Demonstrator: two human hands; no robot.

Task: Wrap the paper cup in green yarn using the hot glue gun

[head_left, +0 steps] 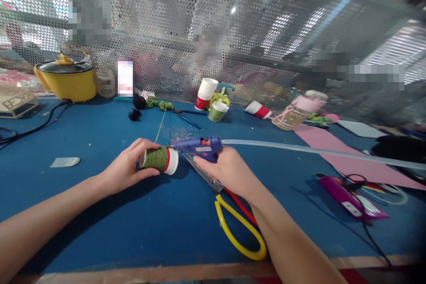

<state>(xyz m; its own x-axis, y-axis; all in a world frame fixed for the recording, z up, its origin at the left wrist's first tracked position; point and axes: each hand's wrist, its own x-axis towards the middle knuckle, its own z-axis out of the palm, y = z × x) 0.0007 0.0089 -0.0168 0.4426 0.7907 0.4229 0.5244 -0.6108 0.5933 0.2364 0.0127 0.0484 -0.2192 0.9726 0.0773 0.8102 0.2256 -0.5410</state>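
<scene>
The left hand (128, 166) grips a green-yarn-wrapped paper cup (159, 160); at its three o'clock, the right hand (228, 169) clutches a blue plastic glue gun (199, 146), nozzle touching the cup.

A white, red-banded cup (172, 162) wound in green yarn (155, 159), a blue glue gun (199, 146), yellow-and-red-handled scissors (238, 225) and, at the far left corner, a yellow pot (66, 82), all on the blue worktop (100, 226).
</scene>
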